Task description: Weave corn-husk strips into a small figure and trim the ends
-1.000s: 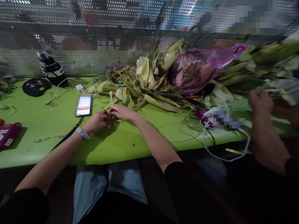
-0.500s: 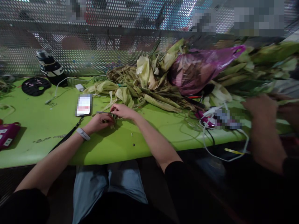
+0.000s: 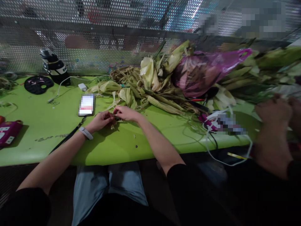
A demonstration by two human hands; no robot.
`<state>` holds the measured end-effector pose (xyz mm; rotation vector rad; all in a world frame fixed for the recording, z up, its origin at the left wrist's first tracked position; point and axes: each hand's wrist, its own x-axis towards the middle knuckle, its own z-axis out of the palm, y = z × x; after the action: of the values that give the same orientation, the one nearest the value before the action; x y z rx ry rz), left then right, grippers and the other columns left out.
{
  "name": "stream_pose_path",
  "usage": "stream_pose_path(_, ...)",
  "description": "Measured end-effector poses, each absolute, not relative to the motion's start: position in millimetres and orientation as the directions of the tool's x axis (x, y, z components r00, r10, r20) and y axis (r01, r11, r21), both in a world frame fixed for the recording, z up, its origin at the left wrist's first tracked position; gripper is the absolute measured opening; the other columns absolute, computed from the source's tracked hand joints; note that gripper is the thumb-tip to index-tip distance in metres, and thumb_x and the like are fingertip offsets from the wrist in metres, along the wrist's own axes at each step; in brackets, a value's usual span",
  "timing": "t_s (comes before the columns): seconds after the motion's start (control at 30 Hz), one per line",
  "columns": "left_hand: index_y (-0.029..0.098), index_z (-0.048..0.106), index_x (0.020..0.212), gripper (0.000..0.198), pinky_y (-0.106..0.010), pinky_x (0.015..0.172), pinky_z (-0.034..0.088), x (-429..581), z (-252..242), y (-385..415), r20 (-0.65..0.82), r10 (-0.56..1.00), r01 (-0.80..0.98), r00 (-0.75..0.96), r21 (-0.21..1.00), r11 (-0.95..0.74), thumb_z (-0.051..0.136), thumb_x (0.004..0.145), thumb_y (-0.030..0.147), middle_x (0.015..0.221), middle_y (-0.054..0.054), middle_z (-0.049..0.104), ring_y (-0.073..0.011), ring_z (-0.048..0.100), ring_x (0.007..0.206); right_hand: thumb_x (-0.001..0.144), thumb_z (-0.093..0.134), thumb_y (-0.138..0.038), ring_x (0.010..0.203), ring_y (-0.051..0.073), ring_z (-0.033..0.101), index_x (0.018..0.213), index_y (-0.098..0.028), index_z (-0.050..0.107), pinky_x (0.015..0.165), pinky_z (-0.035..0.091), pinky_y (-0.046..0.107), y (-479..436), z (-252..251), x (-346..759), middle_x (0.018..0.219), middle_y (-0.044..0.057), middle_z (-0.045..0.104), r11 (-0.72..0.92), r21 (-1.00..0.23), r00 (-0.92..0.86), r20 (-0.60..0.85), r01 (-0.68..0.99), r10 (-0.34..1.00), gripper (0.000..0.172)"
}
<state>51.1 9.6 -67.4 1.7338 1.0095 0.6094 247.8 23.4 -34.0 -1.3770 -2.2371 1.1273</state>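
Note:
Over the green tabletop [image 3: 122, 144], my left hand [image 3: 102, 121] and my right hand [image 3: 125, 113] meet with fingertips pinched together. Between them is a small piece of corn husk [image 3: 113, 126], its pale end pointing down; most of it is hidden by the fingers. A white band circles my left wrist. Just beyond my right hand lies a pile of dry corn husks [image 3: 155, 92]. A phone [image 3: 86, 105] with a lit screen and a black strap [image 3: 68, 136] rests close to my left hand.
A pink plastic bag [image 3: 195, 75] sits among the husks. At left are a dark bottle [image 3: 56, 70], a black palette-shaped plate [image 3: 39, 84] and a magenta box [image 3: 10, 133]. White cables [image 3: 207, 147] hang over the front edge. A co-worker's hands [image 3: 274, 108] are at right.
My fingers have shifted slightly around the husk piece, and a thin strip that stuck out to the left no longer shows. The view has shifted a little. The co-worker's hands have moved right.

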Motion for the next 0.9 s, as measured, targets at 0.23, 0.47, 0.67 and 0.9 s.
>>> stream_pose_path(0.23,0.016,0.056,0.086,0.015,-0.026,0.056,0.050,58.3,-61.8,3.2,-0.130,0.903,0.351,0.411,0.936,-0.025,0.060,0.089,0.030,0.074,-0.006,0.070,-0.0120,0.062,0.056,0.090,0.051,-0.013,0.063,0.011,0.051,0.102,-0.015,0.057,0.061,0.037,0.024,14.5,-20.4,251.1,0.070,-0.002,0.056,0.287,-0.713,-0.548,-0.162,0.640,0.821,0.014)
stream_pose_path(0.47,0.014,0.057,0.086,0.015,-0.027,0.058,0.050,58.7,-70.0,6.6,-0.120,0.902,0.311,0.414,0.950,-0.016,0.058,0.091,0.028,0.072,-0.005,0.069,-0.0120,0.062,0.056,0.089,0.053,-0.015,0.065,0.012,0.051,0.107,-0.015,0.056,0.061,0.035,0.025,4.5,-10.7,255.4,0.074,-0.001,0.058,0.355,-0.623,-0.558,-0.161,0.697,0.814,0.018)
stream_pose_path(0.67,0.013,0.059,0.087,0.019,-0.028,0.060,0.051,57.9,-70.3,7.5,-0.116,0.889,0.315,0.443,0.949,-0.033,0.061,0.089,0.032,0.076,-0.007,0.071,-0.0128,0.062,0.059,0.092,0.050,-0.017,0.068,0.013,0.054,0.115,-0.017,0.054,0.063,0.036,0.026,1.4,-11.4,246.8,0.077,0.001,0.061,0.358,-0.579,-0.489,-0.083,0.733,0.868,0.024)
stream_pose_path(0.9,0.013,0.065,0.095,0.022,-0.033,0.069,0.054,53.4,-67.4,7.4,-0.140,0.835,0.311,0.532,0.950,-0.039,0.062,0.087,0.033,0.085,-0.008,0.072,-0.0153,0.065,0.067,0.093,0.048,-0.016,0.072,0.015,0.056,0.121,-0.014,0.052,0.067,0.039,0.027,6.0,-26.9,229.8,0.081,0.003,0.063,0.379,-0.611,-0.452,0.037,0.695,0.891,0.029)
